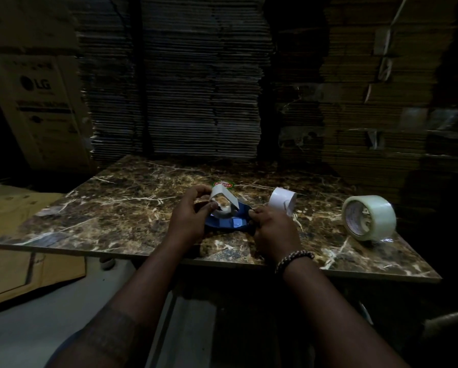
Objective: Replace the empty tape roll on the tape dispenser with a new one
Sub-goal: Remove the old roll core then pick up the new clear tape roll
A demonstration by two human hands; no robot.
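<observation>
A blue tape dispenser [229, 221] lies on the marble slab [121, 208] near its front edge. My left hand [189, 217] pinches a crushed white empty tape core [223, 199] that sits in the dispenser. My right hand [273, 229] grips the dispenser's right end. A second white core [282, 200] stands just behind my right hand. A full roll of clear tape [368, 220] stands on its edge at the right of the slab, apart from both hands.
Tall stacks of flattened cardboard [182, 88] rise behind the slab. A printed carton [44, 107] stands at the left, with flat cardboard sheets [12, 235] below it. A small round sticker [223, 185] lies behind the dispenser.
</observation>
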